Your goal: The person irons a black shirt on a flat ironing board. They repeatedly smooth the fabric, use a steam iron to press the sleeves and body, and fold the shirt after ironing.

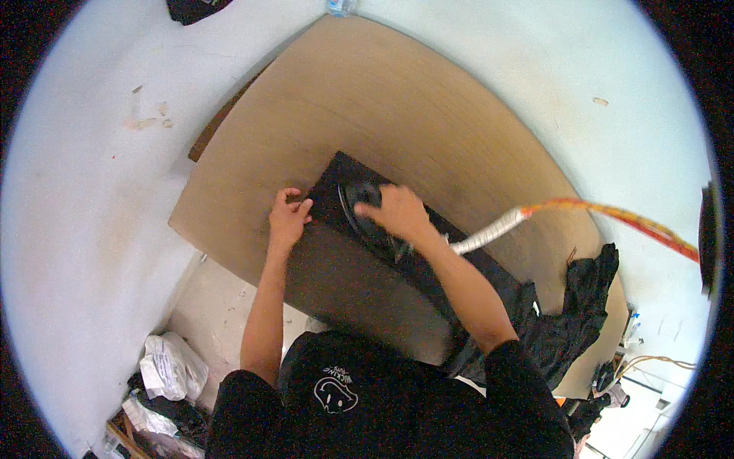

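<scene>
In the head view, a clear plastic bottle (342,7) with blue on it stands at the table's far corner, its contents too small to make out, and a crumpled white plastic bag (174,372) lies at lower left, what it holds hidden. The bag bears faint, unreadable print; the wearer's black short-sleeved shirt (405,405) has white lettering and a white line drawing. On the brown wood-grain table (459,122), the right hand (401,212) grips a black clothes iron (353,193) — set upon a long strip of black cloth (326,200). The left hand (287,219) is loosely curled, thumb and forefinger apart, beside the strip's left edge — whether touching, I cannot tell.
</scene>
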Tool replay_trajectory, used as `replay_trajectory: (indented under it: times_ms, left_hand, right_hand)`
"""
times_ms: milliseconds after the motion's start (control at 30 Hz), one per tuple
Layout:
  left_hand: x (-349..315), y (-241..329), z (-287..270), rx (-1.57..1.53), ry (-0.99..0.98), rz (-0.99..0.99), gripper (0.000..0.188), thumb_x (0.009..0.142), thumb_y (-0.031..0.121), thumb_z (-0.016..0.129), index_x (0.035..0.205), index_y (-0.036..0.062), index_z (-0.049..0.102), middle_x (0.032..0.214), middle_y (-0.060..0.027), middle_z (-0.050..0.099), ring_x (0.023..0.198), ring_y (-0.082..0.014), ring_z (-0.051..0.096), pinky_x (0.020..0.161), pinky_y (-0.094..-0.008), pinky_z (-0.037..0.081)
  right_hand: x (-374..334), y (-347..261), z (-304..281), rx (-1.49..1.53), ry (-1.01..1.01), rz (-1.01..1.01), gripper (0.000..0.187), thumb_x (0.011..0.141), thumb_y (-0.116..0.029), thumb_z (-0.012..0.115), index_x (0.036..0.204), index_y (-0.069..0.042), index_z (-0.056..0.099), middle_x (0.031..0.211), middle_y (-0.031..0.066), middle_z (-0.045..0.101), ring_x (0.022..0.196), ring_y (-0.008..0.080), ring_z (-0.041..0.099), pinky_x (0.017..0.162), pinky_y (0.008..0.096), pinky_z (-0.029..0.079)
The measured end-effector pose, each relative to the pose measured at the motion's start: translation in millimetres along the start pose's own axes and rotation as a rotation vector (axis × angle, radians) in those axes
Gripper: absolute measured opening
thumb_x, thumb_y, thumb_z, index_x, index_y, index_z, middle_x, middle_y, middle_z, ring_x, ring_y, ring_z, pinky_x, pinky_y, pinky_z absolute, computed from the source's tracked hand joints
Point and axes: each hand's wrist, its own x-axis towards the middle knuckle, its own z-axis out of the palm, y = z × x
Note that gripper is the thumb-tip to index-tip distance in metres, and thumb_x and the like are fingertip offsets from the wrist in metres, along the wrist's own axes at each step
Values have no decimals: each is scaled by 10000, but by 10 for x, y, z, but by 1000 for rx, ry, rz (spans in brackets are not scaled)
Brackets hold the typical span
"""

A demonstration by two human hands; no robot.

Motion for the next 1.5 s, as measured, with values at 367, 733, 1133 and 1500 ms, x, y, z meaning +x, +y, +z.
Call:
replay_trajectory:
  times_ms: [367, 733, 1133, 1500]
  left_hand:
    - [-178, 19, -36, 65, 51, 43, 371, 896, 95, 726, 1194, 37, 513, 833, -95, 740, 735, -177, 732, 648, -305, 544]
    - [412, 719, -66, -220, 66, 269, 362, 986, 159, 640, 1288, 8, 510, 1128, -133, 701, 938, -165, 667, 852, -323, 530]
    - [572, 349, 472, 1274, -96, 815, 553, 1029, 460, 463, 1541, 274, 373, 1652, 4, 249, 1518, -253, 232, 1199, -620, 136]
    - [-217, 790, 1976, 827, -160, 675, 494, 969, 371, 624, 1355, 68, 565, 1419, -154, 554, 1375, -317, 456, 1161, -502, 279]
  right_hand:
    - [1191, -639, -299, -15, -235, -158, 723, 786, -646, 706, 940, 61, 701, 971, 296, 700, 940, 420, 697, 830, 505, 552]
    - [-207, -1005, 101, 203, -249, -114, 607, 844, -568, 696, 942, 31, 702, 906, 256, 713, 881, 429, 705, 788, 509, 575]
    - [-1661, 1365, -224, 66, -108, 540, 748, 801, -734, 631, 1006, -18, 704, 958, 232, 714, 936, 431, 687, 831, 531, 552]
    - [-1414, 3865, -1236, 8, 168, 377, 709, 773, -724, 665, 1035, -68, 722, 1050, 220, 705, 1009, 406, 669, 857, 523, 521]
